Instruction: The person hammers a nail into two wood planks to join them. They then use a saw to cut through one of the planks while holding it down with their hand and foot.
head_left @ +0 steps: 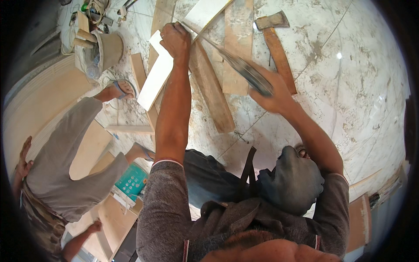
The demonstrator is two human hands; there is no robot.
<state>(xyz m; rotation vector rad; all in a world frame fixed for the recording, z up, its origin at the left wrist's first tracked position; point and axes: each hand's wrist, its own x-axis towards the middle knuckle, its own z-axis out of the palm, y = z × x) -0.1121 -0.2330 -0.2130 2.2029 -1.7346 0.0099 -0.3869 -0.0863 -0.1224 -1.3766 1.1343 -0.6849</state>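
Note:
My left hand is closed over a white-faced board, pressing it where another white strip runs off to the upper right. My right hand, blurred by motion, grips a handsaw whose blade slants up to the work beside my left fingers. Whether the teeth are in the cut is unclear. Under the saw lie a worn wooden beam and a wide stained plank. An axe-like tool with a wooden handle rests on the floor just beyond my right hand.
A co-worker in grey trousers sits at the left, sandalled feet near my work. Behind are a bucket with wood and tools, plywood sheets and a teal box. The floor is dusty tile; boards lie at lower right.

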